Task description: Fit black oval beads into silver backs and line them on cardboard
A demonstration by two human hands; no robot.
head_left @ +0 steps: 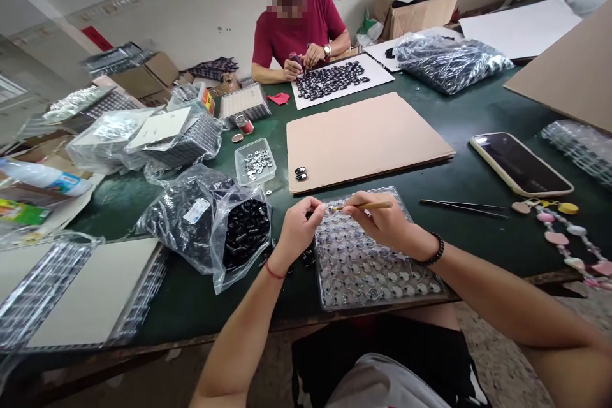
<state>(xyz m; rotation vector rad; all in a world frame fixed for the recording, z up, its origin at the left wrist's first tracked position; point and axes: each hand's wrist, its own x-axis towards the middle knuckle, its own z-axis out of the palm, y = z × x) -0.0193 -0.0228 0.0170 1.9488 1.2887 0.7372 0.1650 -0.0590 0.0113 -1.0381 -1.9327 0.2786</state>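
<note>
My right hand (382, 223) grips a slim tool with a yellowish-brown handle (377, 205), its tip directed at my left fingertips. Pinched closed, my left hand (301, 229) seems to have a tiny piece between thumb and forefinger, too small to name. Both hands are over the far part of a clear plastic tray (377, 303) with rows of small round shiny pieces in it. To the left lies an open plastic bag (191, 223) of glossy black pieces (246, 229). Two black pieces (300, 173) rest on a cardboard sheet (368, 134) beyond the tray.
A clear box (255, 162) of small metal parts stands behind the bag. Tweezers (463, 206), a phone (521, 164) and a beaded strap (557, 236) lie at right. Across the table a person (299, 25) works over a white board (377, 80) with black pieces. Stacked trays (95, 293) occupy the left.
</note>
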